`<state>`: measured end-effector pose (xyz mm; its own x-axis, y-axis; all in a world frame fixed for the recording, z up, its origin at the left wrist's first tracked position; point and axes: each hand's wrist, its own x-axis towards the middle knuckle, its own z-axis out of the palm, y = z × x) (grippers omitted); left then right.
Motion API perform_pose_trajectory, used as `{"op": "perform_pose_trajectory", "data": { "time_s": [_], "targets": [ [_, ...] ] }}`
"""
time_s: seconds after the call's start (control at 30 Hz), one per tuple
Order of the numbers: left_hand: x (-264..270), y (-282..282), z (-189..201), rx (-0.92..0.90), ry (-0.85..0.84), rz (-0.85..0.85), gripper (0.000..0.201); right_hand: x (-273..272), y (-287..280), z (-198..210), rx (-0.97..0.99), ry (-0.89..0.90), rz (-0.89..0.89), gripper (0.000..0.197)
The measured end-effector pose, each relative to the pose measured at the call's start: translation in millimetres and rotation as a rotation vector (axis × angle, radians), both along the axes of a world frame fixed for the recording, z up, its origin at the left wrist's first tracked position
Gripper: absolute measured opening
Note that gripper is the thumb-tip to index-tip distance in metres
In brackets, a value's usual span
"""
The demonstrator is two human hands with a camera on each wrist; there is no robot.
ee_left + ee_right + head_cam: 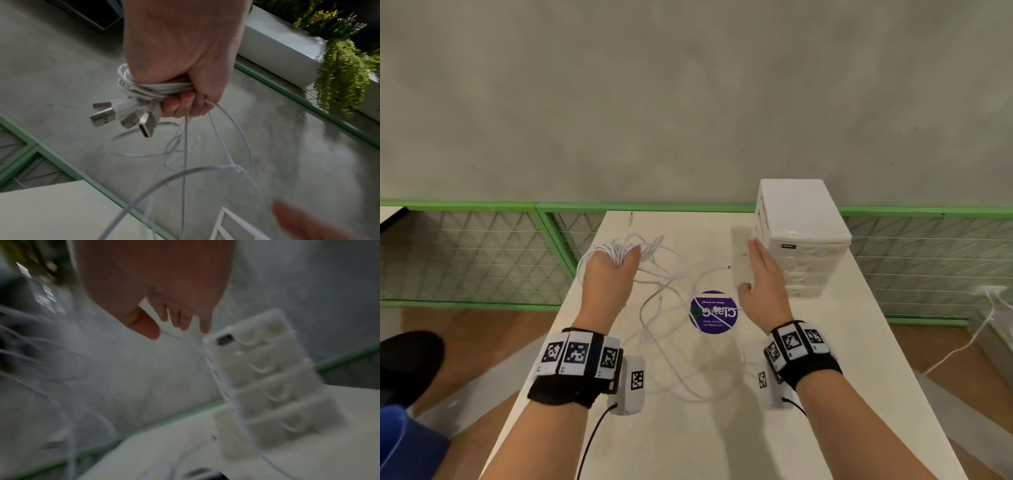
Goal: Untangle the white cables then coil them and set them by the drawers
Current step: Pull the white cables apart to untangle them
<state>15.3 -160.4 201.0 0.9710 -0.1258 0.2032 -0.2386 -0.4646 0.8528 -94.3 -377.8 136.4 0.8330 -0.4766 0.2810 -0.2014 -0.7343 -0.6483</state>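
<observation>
My left hand (616,265) is raised over the table's far left and grips a bunch of white cables (616,251). In the left wrist view the fingers (180,104) curl round the coiled turns (156,87), and several USB plugs (123,115) stick out beside them. Loose lengths (207,146) hang from the fist down to the tangle (671,284) on the white table (688,428). My right hand (756,263) is open with straight fingers, just left of the white drawers (804,240). One thin cable (185,341) runs under its thumb in the blurred right wrist view; contact is unclear.
A round purple sticker (714,311) lies mid-table among the cable loops. Behind the table runs a green-framed wire mesh fence (482,253). Another white cable (962,346) trails on the floor at the right. A planter with green plants (345,78) stands beyond the fence.
</observation>
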Motion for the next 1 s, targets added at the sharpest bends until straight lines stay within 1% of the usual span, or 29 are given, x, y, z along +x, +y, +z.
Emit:
{"op": "perform_pose_trajectory", "data": {
  "time_s": [0.03, 0.07, 0.13, 0.17, 0.23, 0.3, 0.33, 0.4, 0.43, 0.47, 0.53, 0.6, 0.67, 0.73, 0.77, 0.8, 0.83, 0.87, 0.93, 0.97, 1.0],
  "targets": [
    [-2.9, -5.4, -0.2, -0.005, 0.014, -0.025, 0.041, 4.6, 11.4, 14.8, -0.059, -0.068, 0.091, 0.077],
    [-6.2, -10.1, 0.6, -0.009, 0.021, -0.049, 0.038, 10.3, 21.1, 26.6, -0.139, -0.092, 0.176, 0.077],
    [-13.1, -16.9, 3.2, -0.015, 0.025, -0.086, 0.037, 20.1, 32.8, 32.8, -0.244, -0.057, 0.328, 0.067],
    [-15.1, -18.1, 4.2, -0.014, 0.027, -0.093, 0.038, 22.7, 34.6, 31.7, -0.244, -0.029, 0.376, 0.059],
    [-14.7, -16.5, 4.4, -0.021, 0.032, -0.086, 0.040, 22.4, 31.9, 28.4, -0.168, 0.014, 0.377, 0.047],
    [-8.6, -8.5, 4.8, -0.040, 0.036, -0.039, 0.037, 17.2, 20.8, 24.0, -0.087, 0.065, 0.276, 0.049],
    [-4.8, -3.3, 6.0, -0.045, 0.033, -0.003, 0.035, 12.8, 11.3, 21.0, -0.035, 0.085, 0.177, 0.050],
    [2.6, 9.1, 8.9, -0.023, 0.018, 0.052, 0.035, 1.3, -14.9, 5.8, 0.078, 0.136, -0.068, 0.044],
    [5.1, 14.4, 10.7, 0.003, 0.007, 0.063, 0.036, -4.8, -28.6, -3.6, 0.092, 0.204, -0.166, 0.039],
    [6.8, 18.9, 12.6, 0.028, -0.008, 0.066, 0.037, -12.0, -40.8, -13.9, 0.073, 0.311, -0.227, 0.036],
    [9.9, 26.4, 15.6, 0.033, -0.025, 0.089, 0.036, -28.6, -59.8, -34.3, 0.016, 0.561, -0.257, 0.035],
    [13.2, 32.1, 19.5, 0.006, -0.026, 0.133, 0.037, -47.6, -71.6, -53.2, 0.015, 0.744, -0.290, 0.033],
    [15.2, 33.8, 23.2, 0.018, -0.037, 0.151, 0.042, -62.8, -78.6, -65.1, 0.093, 0.831, -0.388, 0.029],
    [15.8, 30.4, 22.0, 0.038, -0.052, 0.126, 0.043, -66.7, -77.6, -68.1, 0.152, 0.855, -0.473, 0.025],
    [15.3, 26.8, 19.6, 0.033, -0.052, 0.104, 0.042, -63.6, -73.5, -64.1, 0.149, 0.855, -0.480, 0.025],
    [13.7, 22.0, 16.2, 0.019, -0.052, 0.077, 0.041, -56.7, -68.6, -59.0, 0.142, 0.815, -0.469, 0.029],
    [11.5, 16.5, 12.1, 0.010, -0.053, 0.050, 0.041, -47.6, -61.8, -52.3, 0.120, 0.715, -0.426, 0.036],
    [8.6, 10.0, 8.0, 0.011, -0.053, 0.023, 0.042, -36.4, -51.6, -42.5, 0.113, 0.553, -0.331, 0.041],
    [-0.2, -3.8, 2.0, 0.007, -0.050, -0.038, 0.042, -15.7, -20.6, -12.1, 0.178, 0.193, -0.076, 0.045],
    [-4.7, -10.6, 0.2, 0.004, -0.047, -0.067, 0.043, -6.7, -2.5, 4.3, 0.186, 0.102, 0.058, 0.047],
    [-8.4, -16.3, -1.1, 0.007, -0.041, -0.087, 0.044, 1.2, 14.1, 19.2, 0.164, 0.081, 0.193, 0.051]
  ]
}}
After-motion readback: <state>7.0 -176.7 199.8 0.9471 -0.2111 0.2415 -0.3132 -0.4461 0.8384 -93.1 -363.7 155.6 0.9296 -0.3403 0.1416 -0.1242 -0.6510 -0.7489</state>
